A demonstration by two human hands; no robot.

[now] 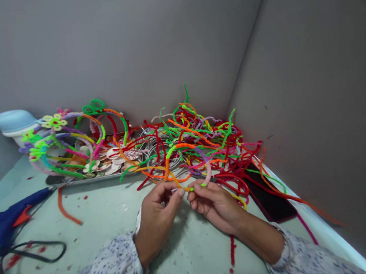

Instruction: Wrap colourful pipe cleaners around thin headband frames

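A thin ring wrapped in coloured fuzzy stems [186, 145], with green, orange, purple and pink parts, stands upright above my fingertips. My left hand [161, 214] pinches an orange-yellow fuzzy stem [187, 189] at the ring's lower edge. Close beside it, my right hand [217, 204] pinches the ring's lower right end, where pink meets bright green. The fingertips of both hands are a small gap apart. Behind the ring lies a tangled pile of fuzzy stems [216, 137] in many colours.
Back left, a metal tray [101, 178] holds shells, with flower-decorated headbands [65, 116] over it. A blue glue gun [11, 218] with a black cord lies left. Red-handled scissors [236, 184] and a dark flat object [272, 197] lie right. Grey walls stand behind.
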